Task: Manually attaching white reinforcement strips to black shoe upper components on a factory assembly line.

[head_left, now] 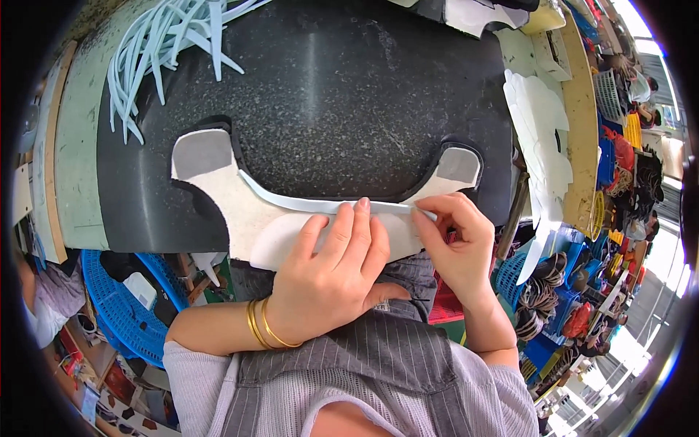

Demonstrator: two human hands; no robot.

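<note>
A white U-shaped cut piece (251, 226) with grey patches on both upper ends lies at the near edge of the black work surface, over a dark layer. Along its inner curve runs a narrow light blue strip (280, 199). My left hand (328, 262) lies on the piece, fingers stretched out, the fingertips pressing on the strip near the middle. On the right, my right hand (460, 237) pinches the strip's end between thumb and forefinger, close to the curve toward the right arm of the piece.
A bundle of loose light blue strips (171, 40) sits at the far left of the black work surface (313, 102). More cut pieces (473, 16) lie at the far right. White sheets (539, 138) hang at the right edge. A blue plastic basket (120, 302) stands below left.
</note>
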